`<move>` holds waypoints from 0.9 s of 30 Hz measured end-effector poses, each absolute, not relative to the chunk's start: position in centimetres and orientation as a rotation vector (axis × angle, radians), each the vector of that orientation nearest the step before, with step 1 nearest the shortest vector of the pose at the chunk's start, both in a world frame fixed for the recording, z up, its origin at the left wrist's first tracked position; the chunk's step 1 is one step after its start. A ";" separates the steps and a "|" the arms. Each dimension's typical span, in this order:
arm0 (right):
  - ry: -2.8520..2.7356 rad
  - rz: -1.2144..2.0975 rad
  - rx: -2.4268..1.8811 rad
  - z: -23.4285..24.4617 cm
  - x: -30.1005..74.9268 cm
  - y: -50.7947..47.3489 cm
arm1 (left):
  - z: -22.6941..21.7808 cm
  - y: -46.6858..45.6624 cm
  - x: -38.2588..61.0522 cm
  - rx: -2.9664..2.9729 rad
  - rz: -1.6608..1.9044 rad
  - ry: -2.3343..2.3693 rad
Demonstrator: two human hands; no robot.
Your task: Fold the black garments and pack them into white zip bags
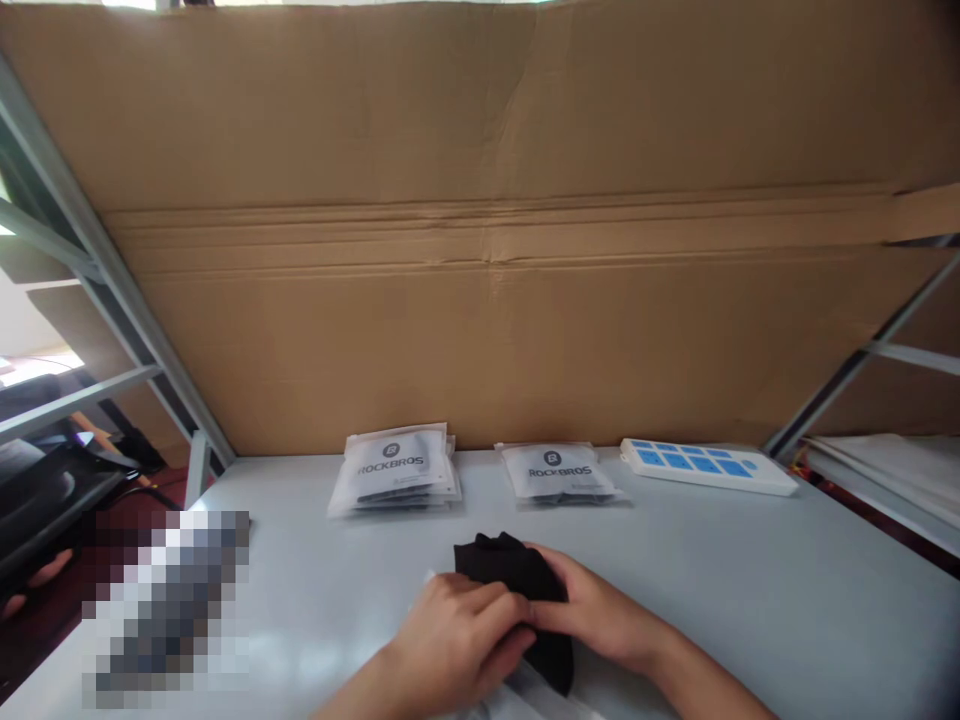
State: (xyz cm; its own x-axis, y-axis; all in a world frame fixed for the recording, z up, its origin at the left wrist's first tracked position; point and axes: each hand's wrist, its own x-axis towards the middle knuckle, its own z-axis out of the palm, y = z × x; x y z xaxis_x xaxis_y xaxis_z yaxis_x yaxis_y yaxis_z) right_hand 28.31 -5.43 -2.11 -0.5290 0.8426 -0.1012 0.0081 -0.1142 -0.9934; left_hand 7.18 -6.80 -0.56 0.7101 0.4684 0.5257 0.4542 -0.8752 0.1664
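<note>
A folded piece of black cloth (514, 560) is at the front middle of the table, bunched along its top edge. My right hand (592, 600) wraps round it from the right, thumb across the front and fingers behind. My left hand (472, 630) is closed against the cloth's left side, its fingers curled and meeting the right thumb; the fingertips are partly hidden. Under and in front of my left hand shows a translucent plastic bag (536, 695), mostly covered by the hands and cut off by the lower picture edge.
At the back of the grey table (300, 600) lie a stack of frosted ROCKBROS bags (394, 468), another ROCKBROS bag pile (556, 472) and a white power strip (705, 465). A cardboard panel (480, 340) closes off the back. A pixelated object (172, 610) is at left. Metal frame bars flank both sides.
</note>
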 end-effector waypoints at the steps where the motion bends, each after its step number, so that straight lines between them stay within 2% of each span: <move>1: -1.544 1.709 -0.976 -2.1 28.1 -5.6 | -0.5 -6.9 7.5 2.922 0.908 0.746; 5: -1.618 1.806 -0.991 -1.7 27.7 -6.2 | -0.2 -7.3 7.9 2.987 0.958 0.651; 9: -1.893 1.741 -0.960 -0.9 27.4 -6.3 | 0.2 -7.4 7.9 2.989 1.027 0.639; 14: -2.102 1.812 -1.086 -1.2 27.4 -6.2 | 0.9 -7.2 7.5 2.935 0.985 0.618; 17: -1.924 1.940 -1.082 -1.2 27.7 -6.0 | 1.5 -6.0 5.9 2.681 0.900 0.842; 20: -1.726 2.063 -1.042 -0.9 28.4 -5.8 | 2.0 -4.2 3.6 2.315 0.633 1.175; 23: -1.706 1.980 -1.003 -1.0 29.4 -5.5 | 1.9 -2.8 2.2 2.057 0.359 1.198; 27: -1.675 1.881 -1.019 -1.7 30.5 -5.1 | 1.0 -2.4 2.5 1.903 0.407 1.160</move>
